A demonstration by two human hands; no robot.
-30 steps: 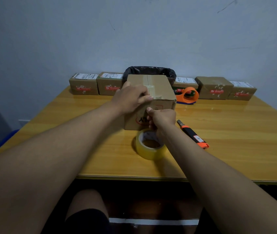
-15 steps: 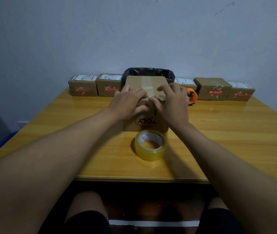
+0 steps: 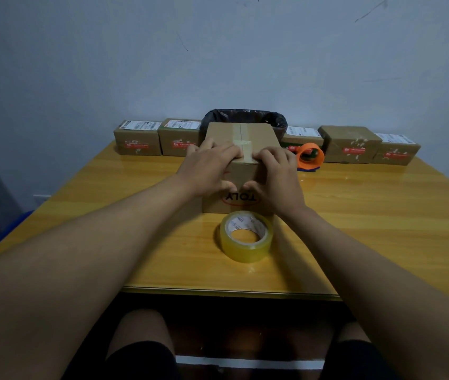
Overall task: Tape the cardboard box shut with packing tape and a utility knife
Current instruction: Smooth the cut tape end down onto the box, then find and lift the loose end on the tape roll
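I am pressing both the left hand (image 3: 212,165) and right hand (image 3: 278,176), flat and unclenched, over the box (image 3: 241,149) at table (image 3: 382,215) centre, bedding tape (image 3: 246,149) across its near edge; the roll (image 3: 246,235) is lying just near it.

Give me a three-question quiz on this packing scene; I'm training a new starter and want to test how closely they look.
1. True or false: the tape roll lies flat on the table, on the near side of the cardboard box.
2. Which object sits just right of the box? A) orange tape dispenser B) scissors C) marker pen
3. What are the left hand and right hand doing?

Key
1. True.
2. A.
3. Both press on the box's near top edge, either side of the tape strip running along the top seam; neither holds a tool.
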